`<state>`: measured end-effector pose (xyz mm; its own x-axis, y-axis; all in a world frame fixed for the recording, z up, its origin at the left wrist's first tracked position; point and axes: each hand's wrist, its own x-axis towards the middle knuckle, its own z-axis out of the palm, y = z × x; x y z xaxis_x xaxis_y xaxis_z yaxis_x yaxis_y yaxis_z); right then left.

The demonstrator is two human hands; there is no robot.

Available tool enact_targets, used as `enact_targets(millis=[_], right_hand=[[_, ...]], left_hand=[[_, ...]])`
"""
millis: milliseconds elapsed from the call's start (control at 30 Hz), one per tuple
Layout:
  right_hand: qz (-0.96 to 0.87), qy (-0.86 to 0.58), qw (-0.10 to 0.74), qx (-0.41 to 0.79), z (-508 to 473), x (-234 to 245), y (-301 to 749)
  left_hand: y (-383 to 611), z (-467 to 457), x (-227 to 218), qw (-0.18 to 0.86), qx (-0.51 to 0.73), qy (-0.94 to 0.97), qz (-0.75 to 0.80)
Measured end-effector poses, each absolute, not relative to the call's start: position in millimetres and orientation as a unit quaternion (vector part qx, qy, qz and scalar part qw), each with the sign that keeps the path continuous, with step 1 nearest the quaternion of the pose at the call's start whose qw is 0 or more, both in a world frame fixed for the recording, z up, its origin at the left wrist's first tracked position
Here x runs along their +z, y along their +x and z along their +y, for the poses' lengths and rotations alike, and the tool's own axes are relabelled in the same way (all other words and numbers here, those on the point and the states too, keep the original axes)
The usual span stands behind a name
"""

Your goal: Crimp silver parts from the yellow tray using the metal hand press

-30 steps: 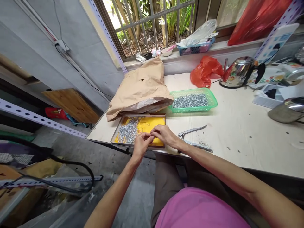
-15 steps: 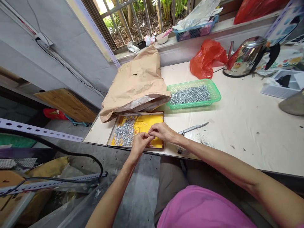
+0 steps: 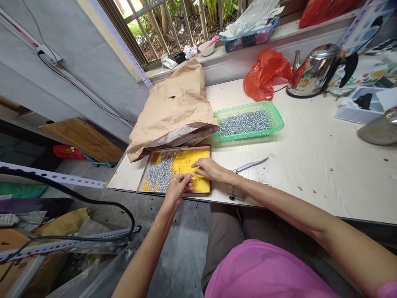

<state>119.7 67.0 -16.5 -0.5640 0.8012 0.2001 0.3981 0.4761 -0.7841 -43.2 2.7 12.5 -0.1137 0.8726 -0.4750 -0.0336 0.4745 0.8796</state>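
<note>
A shallow yellow-bottomed tray (image 3: 202, 154) lies at the table's near left edge, with a pile of small silver screws (image 3: 158, 173) in its left half. My left hand (image 3: 177, 187) hovers over the tray's near edge, fingers pinched together on something I cannot make out. My right hand (image 3: 208, 168) rests over the tray's right half, its fingers curled and pointing left toward the screws; what it holds, if anything, is hidden. The two hands are a little apart.
A green plastic basket (image 3: 277, 121) full of screws stands behind the tray. A brown paper sack (image 3: 173, 107) lies to its left. Metal pliers (image 3: 248, 167) lie right of the tray. A red plastic bag (image 3: 263, 74) and a steel kettle (image 3: 313, 70) stand farther back.
The hands were touching fingertip to fingertip over the tray; now they have come apart, the left drawn toward the near edge, the right stretched left over the yellow bottom. The view shifted slightly.
</note>
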Motion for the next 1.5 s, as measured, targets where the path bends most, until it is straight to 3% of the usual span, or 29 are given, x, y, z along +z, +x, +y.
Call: enact_targets(millis=[200,467,767,900,1500], right_hand=[[-0.887,-0.234,0.297,0.264,50.0,-5.0,141.9],[-0.868,-0.288,0.318,0.25,3.4,16.2,205.7],[-0.817,-0.529,0.187,0.131,-64.6,-14.7,287.8],[-0.815,-0.552,0.141,0.111,-68.8,-24.1,301.0],[-0.835,-0.527,0.139,0.073,-46.7,-39.6,321.1]], left_hand=[[-34.3,-2.6,26.4,0.638,0.364,0.322,0.597],[19.0,-14.9,22.4,0.741,0.312,0.276,0.527],[62.4,-22.4,1.7,0.593,0.282,0.451,0.604],[61.6,-21.4,-3.9,0.552,0.256,0.486,0.628],[79.6,-14.2,-4.5,0.647,0.119,0.373,0.655]])
